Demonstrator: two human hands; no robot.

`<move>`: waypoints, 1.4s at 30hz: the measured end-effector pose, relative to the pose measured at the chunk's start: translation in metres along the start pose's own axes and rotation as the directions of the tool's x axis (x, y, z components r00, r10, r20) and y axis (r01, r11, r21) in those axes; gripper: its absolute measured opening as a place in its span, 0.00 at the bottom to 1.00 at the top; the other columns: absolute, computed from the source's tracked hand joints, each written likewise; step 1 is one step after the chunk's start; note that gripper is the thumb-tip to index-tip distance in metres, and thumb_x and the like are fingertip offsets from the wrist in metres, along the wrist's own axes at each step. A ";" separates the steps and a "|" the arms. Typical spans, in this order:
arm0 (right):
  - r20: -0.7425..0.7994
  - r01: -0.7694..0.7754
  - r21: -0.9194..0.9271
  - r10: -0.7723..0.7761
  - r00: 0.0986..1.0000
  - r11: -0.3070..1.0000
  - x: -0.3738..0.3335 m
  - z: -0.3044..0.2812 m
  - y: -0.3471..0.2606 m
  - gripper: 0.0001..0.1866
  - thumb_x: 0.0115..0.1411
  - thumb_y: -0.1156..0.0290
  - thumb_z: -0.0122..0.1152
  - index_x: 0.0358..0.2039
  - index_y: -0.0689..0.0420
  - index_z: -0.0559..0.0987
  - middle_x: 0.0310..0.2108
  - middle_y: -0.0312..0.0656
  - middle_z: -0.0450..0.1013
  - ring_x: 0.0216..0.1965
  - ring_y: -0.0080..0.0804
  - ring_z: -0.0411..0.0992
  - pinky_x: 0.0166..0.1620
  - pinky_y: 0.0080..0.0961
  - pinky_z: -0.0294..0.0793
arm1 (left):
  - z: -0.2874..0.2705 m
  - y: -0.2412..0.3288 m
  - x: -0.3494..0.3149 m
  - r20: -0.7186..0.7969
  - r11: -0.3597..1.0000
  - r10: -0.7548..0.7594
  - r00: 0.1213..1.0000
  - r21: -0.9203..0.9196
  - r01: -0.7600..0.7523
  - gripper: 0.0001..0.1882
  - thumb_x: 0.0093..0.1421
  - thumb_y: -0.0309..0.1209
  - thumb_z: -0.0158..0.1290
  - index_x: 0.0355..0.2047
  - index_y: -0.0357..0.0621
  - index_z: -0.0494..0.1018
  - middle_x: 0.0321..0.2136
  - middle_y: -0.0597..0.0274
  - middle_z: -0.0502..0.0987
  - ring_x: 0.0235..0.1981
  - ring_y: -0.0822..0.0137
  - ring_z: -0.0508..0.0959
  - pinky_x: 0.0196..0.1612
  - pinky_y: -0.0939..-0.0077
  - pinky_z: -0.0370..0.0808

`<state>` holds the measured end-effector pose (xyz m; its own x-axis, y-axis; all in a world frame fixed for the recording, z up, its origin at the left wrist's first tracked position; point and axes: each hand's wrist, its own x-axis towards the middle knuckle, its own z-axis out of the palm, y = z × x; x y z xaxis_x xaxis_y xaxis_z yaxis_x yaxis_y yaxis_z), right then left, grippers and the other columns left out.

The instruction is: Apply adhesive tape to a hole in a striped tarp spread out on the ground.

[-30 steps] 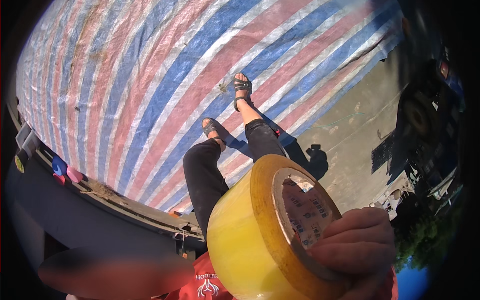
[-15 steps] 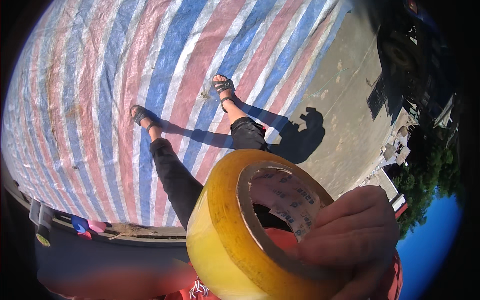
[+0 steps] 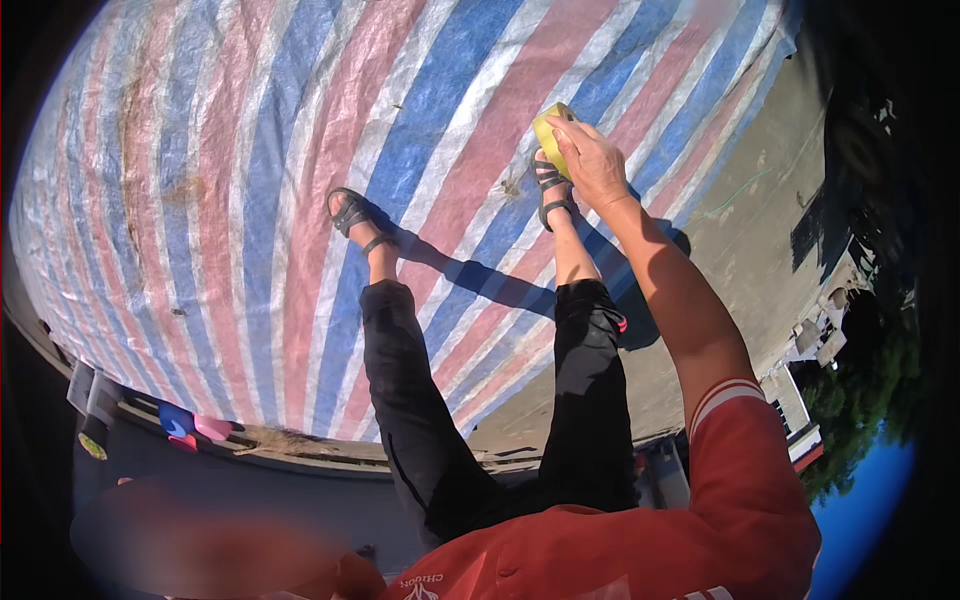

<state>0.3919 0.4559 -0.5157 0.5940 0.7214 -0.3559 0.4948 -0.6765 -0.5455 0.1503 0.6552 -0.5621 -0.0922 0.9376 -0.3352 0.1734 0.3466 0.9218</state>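
My right hand (image 3: 597,168) grips a roll of yellowish packing tape (image 3: 546,132) by its side, fingers closed on it. With the arm stretched forward, the roll appears over the toes of my right sandal (image 3: 550,186). Below lies a large sheet with red, white and blue stripes (image 3: 330,110), creased and shiny. My left sandal (image 3: 350,212) is seen against the stripes too. No left hand can be made out; a blurred reddish patch covers the lower left corner.
Along the sheet's right side runs grey concrete ground (image 3: 740,215). Blue and pink rounded objects (image 3: 195,422) lie past the near left edge. Pale rubble (image 3: 825,330) and green trees (image 3: 870,400) are at the right. My shadow falls across the stripes.
The tape roll, which was large and close to the view, is now far out at the end of my extended right arm. My feet appear farther right in the picture.
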 end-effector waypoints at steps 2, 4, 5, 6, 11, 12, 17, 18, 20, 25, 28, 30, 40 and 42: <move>0.042 0.014 -0.095 -0.010 0.999 0.995 0.031 0.049 0.039 0.16 0.70 0.60 0.49 0.56 0.41 0.75 0.40 0.43 0.76 0.41 0.49 0.76 0.42 0.41 0.77 | -0.007 -0.050 0.011 -0.014 0.998 -0.059 0.998 0.017 0.059 0.23 0.70 0.48 0.47 0.60 0.53 0.64 0.52 0.67 0.69 0.51 0.74 0.70 0.60 0.68 0.66; 0.078 0.023 -0.200 -0.007 0.997 0.980 0.049 0.088 0.072 0.18 0.70 0.60 0.48 0.59 0.40 0.73 0.40 0.42 0.75 0.41 0.48 0.76 0.42 0.41 0.78 | -0.022 -0.092 0.008 -0.018 0.991 -0.127 0.992 0.026 0.128 0.24 0.70 0.48 0.47 0.60 0.52 0.64 0.53 0.67 0.69 0.52 0.74 0.70 0.60 0.69 0.66; 0.145 0.080 -0.306 -0.036 0.989 0.949 0.057 0.105 0.085 0.20 0.69 0.62 0.49 0.61 0.40 0.70 0.40 0.44 0.75 0.40 0.48 0.77 0.42 0.40 0.78 | -0.021 -0.111 0.007 -0.016 0.987 -0.160 0.987 0.024 0.161 0.24 0.70 0.49 0.47 0.61 0.52 0.64 0.53 0.67 0.69 0.52 0.74 0.70 0.59 0.69 0.67; 0.223 0.148 -0.382 -0.065 0.973 0.912 0.062 0.132 0.087 0.23 0.69 0.64 0.49 0.64 0.40 0.67 0.40 0.45 0.74 0.40 0.49 0.78 0.42 0.39 0.79 | -0.029 -0.129 0.016 -0.027 0.982 -0.182 0.983 0.039 0.183 0.25 0.70 0.49 0.47 0.61 0.52 0.64 0.54 0.67 0.69 0.53 0.74 0.70 0.59 0.70 0.67; 0.631 0.485 -0.587 -0.009 0.776 0.648 0.066 0.202 0.073 0.39 0.59 0.73 0.57 0.70 0.44 0.56 0.41 0.52 0.72 0.29 0.48 0.79 0.31 0.43 0.81 | -0.068 -0.196 0.010 -0.074 0.937 -0.335 0.939 0.078 0.340 0.26 0.70 0.49 0.47 0.62 0.52 0.64 0.56 0.66 0.70 0.55 0.75 0.70 0.59 0.72 0.67; 0.712 0.561 -0.617 0.089 0.696 0.552 0.065 0.220 0.052 0.35 0.58 0.72 0.58 0.67 0.49 0.62 0.41 0.50 0.72 0.29 0.47 0.79 0.28 0.45 0.80 | -0.081 -0.199 0.016 -0.101 0.923 -0.374 0.922 0.057 0.380 0.27 0.69 0.51 0.48 0.62 0.52 0.63 0.55 0.67 0.69 0.54 0.74 0.70 0.58 0.73 0.67; 0.903 0.895 -0.418 0.174 0.392 0.155 0.075 0.264 0.029 0.15 0.57 0.70 0.60 0.45 0.58 0.82 0.40 0.46 0.72 0.30 0.48 0.78 0.20 0.50 0.76 | -0.079 -0.208 0.027 -0.120 0.905 -0.424 0.897 -0.021 0.425 0.30 0.67 0.53 0.50 0.62 0.51 0.62 0.55 0.69 0.69 0.54 0.73 0.70 0.57 0.76 0.66; 0.931 0.919 -0.363 0.091 0.353 0.154 0.064 0.268 0.034 0.11 0.57 0.70 0.61 0.39 0.58 0.84 0.39 0.46 0.72 0.31 0.49 0.78 0.21 0.50 0.76 | -0.057 -0.195 0.011 -0.185 0.917 -0.393 0.901 -0.006 0.399 0.22 0.69 0.49 0.48 0.53 0.47 0.66 0.44 0.67 0.71 0.44 0.70 0.72 0.63 0.65 0.65; 0.947 0.928 -0.321 0.096 0.308 0.188 0.051 0.267 0.040 0.11 0.58 0.69 0.60 0.40 0.56 0.84 0.39 0.44 0.73 0.35 0.46 0.78 0.22 0.52 0.75 | -0.070 -0.132 -0.020 -0.095 0.934 -0.354 0.931 0.012 0.356 0.21 0.69 0.48 0.48 0.52 0.47 0.65 0.42 0.67 0.70 0.43 0.70 0.71 0.63 0.63 0.64; 0.790 0.304 0.274 -0.394 0.470 0.912 0.033 0.197 -0.142 0.22 0.56 0.71 0.61 0.53 0.56 0.77 0.45 0.49 0.73 0.45 0.48 0.75 0.49 0.35 0.75 | -0.321 0.226 -0.022 0.317 0.875 0.199 0.927 0.369 -0.314 0.17 0.70 0.45 0.46 0.44 0.44 0.64 0.34 0.65 0.67 0.35 0.69 0.68 0.67 0.51 0.61; 0.682 -0.430 0.730 -0.533 0.500 0.531 0.016 0.071 -0.160 0.45 0.51 0.68 0.71 0.68 0.55 0.58 0.67 0.51 0.56 0.70 0.48 0.53 0.67 0.42 0.58 | -0.182 0.195 -0.006 0.483 0.802 0.285 0.828 0.353 -0.482 0.16 0.70 0.43 0.45 0.41 0.43 0.63 0.31 0.64 0.65 0.32 0.69 0.67 0.68 0.46 0.60; 0.523 -0.363 0.852 -0.576 0.628 0.377 0.015 -0.009 -0.190 0.46 0.47 0.65 0.78 0.64 0.58 0.64 0.62 0.51 0.61 0.64 0.50 0.63 0.64 0.44 0.62 | -0.118 0.212 -0.015 0.279 0.781 0.352 0.894 0.439 -0.444 0.09 0.69 0.41 0.50 0.42 0.54 0.65 0.28 0.71 0.68 0.25 0.69 0.70 0.63 0.37 0.62; 0.236 -0.130 0.937 -0.311 0.921 0.325 0.018 -0.013 -0.193 0.21 0.58 0.75 0.69 0.51 0.62 0.75 0.39 0.43 0.78 0.40 0.30 0.77 0.44 0.20 0.75 | -0.115 0.208 -0.001 0.497 0.697 0.283 0.821 0.481 -0.532 0.13 0.72 0.38 0.40 0.36 0.41 0.59 0.21 0.65 0.58 0.23 0.71 0.62 0.66 0.32 0.58; 0.276 -0.236 0.922 -0.095 0.956 0.306 0.014 0.007 -0.190 0.15 0.60 0.76 0.67 0.47 0.62 0.77 0.36 0.42 0.79 0.36 0.24 0.77 0.41 0.16 0.75 | -0.091 0.190 0.010 0.453 0.696 0.210 0.867 0.553 -0.458 0.14 0.72 0.39 0.42 0.35 0.42 0.58 0.23 0.64 0.66 0.24 0.74 0.68 0.66 0.41 0.60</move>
<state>0.3010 0.5957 -0.4224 0.3458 0.7952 -0.4980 -0.5734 -0.2410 -0.7830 0.0928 0.7281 -0.3726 0.4003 0.8976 -0.1848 0.7053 -0.1730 0.6875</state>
